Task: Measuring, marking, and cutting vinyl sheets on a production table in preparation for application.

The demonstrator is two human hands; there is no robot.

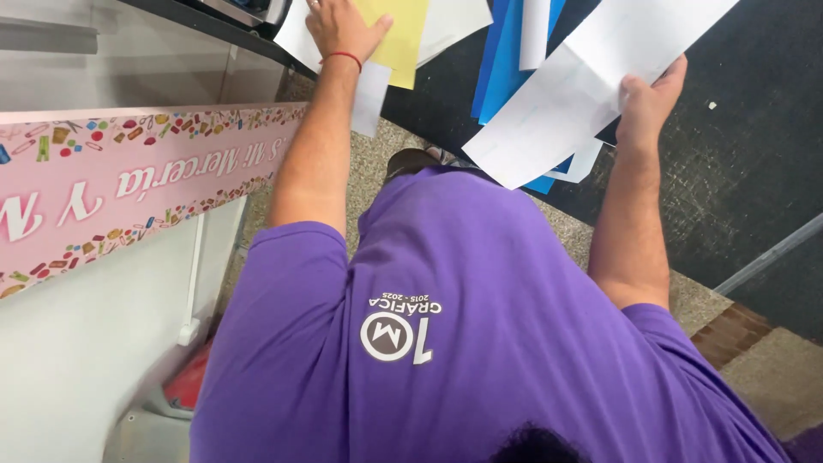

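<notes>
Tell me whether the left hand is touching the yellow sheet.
Touching. The head view shows the left hand lying flat on the yellow sheet, fingers spread over its upper edge with no gap between them.

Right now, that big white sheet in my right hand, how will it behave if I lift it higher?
The white sheet looks thin and large, so it would probably flop and bend. The right hand grips only one edge, so the far corner may sag. It is likely very light.
</notes>
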